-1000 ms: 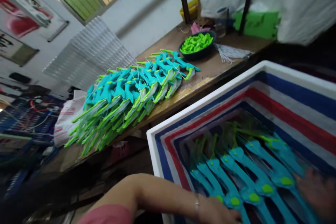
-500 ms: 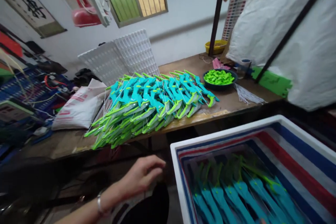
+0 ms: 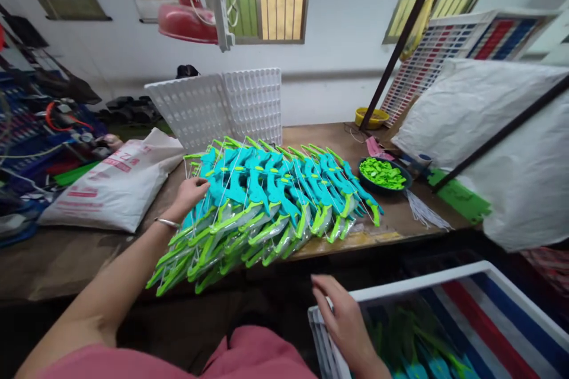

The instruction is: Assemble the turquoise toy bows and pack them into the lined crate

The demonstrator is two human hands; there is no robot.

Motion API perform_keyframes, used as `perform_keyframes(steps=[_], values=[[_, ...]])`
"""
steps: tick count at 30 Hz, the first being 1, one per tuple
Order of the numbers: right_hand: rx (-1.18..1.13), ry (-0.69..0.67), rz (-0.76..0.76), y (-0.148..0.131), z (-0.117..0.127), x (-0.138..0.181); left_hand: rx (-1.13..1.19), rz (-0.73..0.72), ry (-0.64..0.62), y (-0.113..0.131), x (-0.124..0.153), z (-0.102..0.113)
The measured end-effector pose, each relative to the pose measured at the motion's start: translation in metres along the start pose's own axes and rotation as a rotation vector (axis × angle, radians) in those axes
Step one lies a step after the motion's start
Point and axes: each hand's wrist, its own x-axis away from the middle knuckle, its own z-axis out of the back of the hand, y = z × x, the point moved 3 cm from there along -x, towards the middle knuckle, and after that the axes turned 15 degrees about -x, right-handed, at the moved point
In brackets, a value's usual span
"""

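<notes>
A wide pile of turquoise and lime-green toy bows [image 3: 271, 183] with white strings and clear plastic on their ends lies on the workbench. At the pile's left end is my left hand [image 3: 192, 194], its fingers curled against the turquoise part of the outermost bow. My right hand [image 3: 341, 315] hangs near the crate's left corner, fingers bent and a little apart, with nothing seen in it. Inside the white-rimmed crate [image 3: 427, 275], lined in red, white and blue stripes, are more toy bows [image 3: 418, 370], partly hidden by my right hand and the frame's edge.
A dark bowl [image 3: 386, 189] of green pieces and a bundle of white strings [image 3: 425, 212] are right of the pile. Left of it leans a white sack [image 3: 113, 189]. Behind stand white ridged panels [image 3: 251, 106]; a red lamp [image 3: 189, 21] hangs above.
My left hand has gone from in front of the bench up to the pile's left end. My right hand has come up out of the crate. The view has turned right.
</notes>
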Motion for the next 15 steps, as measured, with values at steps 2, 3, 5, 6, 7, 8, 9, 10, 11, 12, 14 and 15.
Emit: perform_keyframes(steps=[2, 3, 5, 6, 7, 8, 9, 10, 11, 12, 14, 15], values=[[0.012, -0.163, 0.104, -0.026, -0.034, -0.076, 0.009, 0.018, -0.036, -0.001, -0.015, -0.007], [0.050, -0.229, 0.128, -0.034, -0.053, -0.111, 0.015, 0.026, -0.057, -0.001, -0.020, -0.011], [0.194, -0.298, 0.106, -0.041, -0.088, -0.172, 0.032, 0.042, -0.107, -0.001, -0.030, -0.018], [0.275, -0.312, 0.077, -0.041, -0.105, -0.198, 0.040, 0.052, -0.127, -0.001, -0.034, -0.022], [0.347, -0.315, 0.035, -0.040, -0.121, -0.221, 0.045, 0.064, -0.138, -0.002, -0.039, -0.026], [0.400, -0.317, -0.011, -0.038, -0.135, -0.239, 0.047, 0.077, -0.138, -0.003, -0.043, -0.029], [0.433, -0.319, -0.059, -0.036, -0.147, -0.254, 0.048, 0.091, -0.128, -0.004, -0.047, -0.032], [0.448, -0.320, -0.103, -0.033, -0.157, -0.266, 0.049, 0.105, -0.113, -0.006, -0.050, -0.035], [0.452, -0.320, -0.142, -0.030, -0.166, -0.274, 0.052, 0.117, -0.095, -0.008, -0.052, -0.038], [0.450, -0.317, -0.173, -0.026, -0.173, -0.280, 0.057, 0.125, -0.075, -0.010, -0.053, -0.041], [0.437, -0.304, -0.231, -0.018, -0.181, -0.287, 0.072, 0.133, -0.030, -0.011, -0.053, -0.047], [0.424, -0.299, -0.266, -0.013, -0.183, -0.289, 0.083, 0.134, -0.008, -0.012, -0.053, -0.049]])
